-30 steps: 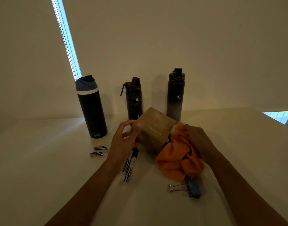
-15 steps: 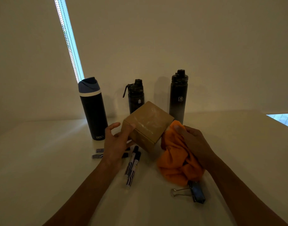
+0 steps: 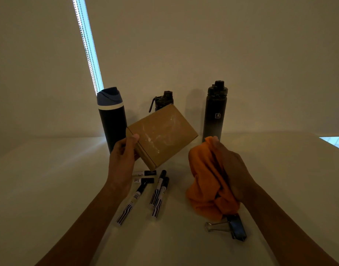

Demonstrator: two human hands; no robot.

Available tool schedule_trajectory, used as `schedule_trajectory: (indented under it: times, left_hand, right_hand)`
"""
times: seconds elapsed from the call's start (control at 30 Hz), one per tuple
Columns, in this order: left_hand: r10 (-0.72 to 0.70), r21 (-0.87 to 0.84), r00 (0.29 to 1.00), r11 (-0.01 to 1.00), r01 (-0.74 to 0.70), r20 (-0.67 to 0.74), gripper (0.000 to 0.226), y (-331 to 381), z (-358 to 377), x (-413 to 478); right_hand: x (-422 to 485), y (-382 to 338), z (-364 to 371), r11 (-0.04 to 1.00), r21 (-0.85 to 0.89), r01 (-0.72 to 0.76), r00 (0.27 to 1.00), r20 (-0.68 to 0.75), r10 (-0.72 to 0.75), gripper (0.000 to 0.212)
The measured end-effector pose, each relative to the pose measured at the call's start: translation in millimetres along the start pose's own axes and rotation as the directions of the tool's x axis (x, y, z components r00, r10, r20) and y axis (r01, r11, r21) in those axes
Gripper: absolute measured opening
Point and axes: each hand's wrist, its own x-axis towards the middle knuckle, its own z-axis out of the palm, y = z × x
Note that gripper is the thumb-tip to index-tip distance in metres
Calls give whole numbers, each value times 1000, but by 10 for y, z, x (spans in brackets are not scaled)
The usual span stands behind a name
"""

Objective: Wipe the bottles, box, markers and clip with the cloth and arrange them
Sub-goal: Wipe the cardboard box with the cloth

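The task seems to be at an early stage, judging by how things lie on the pale table (image 3: 49,189). The three bottles stand in a row across the middle of the frame: the blue-lidded bottle (image 3: 112,127) at centre left, the tall black bottle (image 3: 214,116) at centre right and the short black bottle (image 3: 163,98) between them. Nothing shows whether any of them has been wiped. The box (image 3: 163,135) is the piece being worked on, held tilted above the table at the centre of the frame. The left hand (image 3: 122,162) grips its near corner, thumb on top and fingers curled beneath, and the pale dusty smears on its top face suggest it is not yet wiped. The orange cloth (image 3: 205,181) is bunched just right of the box, clamped in the curled fingers of the right hand (image 3: 232,173), near the box but apart from it. Below the box the markers (image 3: 159,192) lie at odd angles, five as far as I can count, and the clip (image 3: 235,226) lies at lower right just under the cloth; both look unarranged. The room is dim, so fine dirt is hard to judge. The box hides the short black bottle's body, the left hand covers part of two markers, and the hanging cloth overlaps the clip's upper edge
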Motion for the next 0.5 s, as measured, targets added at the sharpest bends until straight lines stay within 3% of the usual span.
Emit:
schedule_trajectory:
  times: [0.1,0.27,0.37,0.43,0.5]
  left_hand:
    - [30,14,999,999,-29,-22,43,29,-23,10]
    - [36,-10,999,999,-36,-38,40,40,-28,8]
    - [47,-17,998,999,-47,-34,39,63,-15,1]
    - [64,-6,997,998,-65,-41,38,85,-6,-8]
    - [81,3,995,997,-81,-52,36,104,-3,-19]
  right_hand:
    - [49,-24,4,993,114,-25,999,-24,28,63]
    - [44,-52,7,982,189,-8,999,-31,14,91]
    - [-30,-119,144,996,-70,61,992,-104,-68,61]
    - [-84,-79,278,949,-285,134,976,-127,-176,64]
    - [-123,40,398,875,-421,238,957,-55,-286,53]
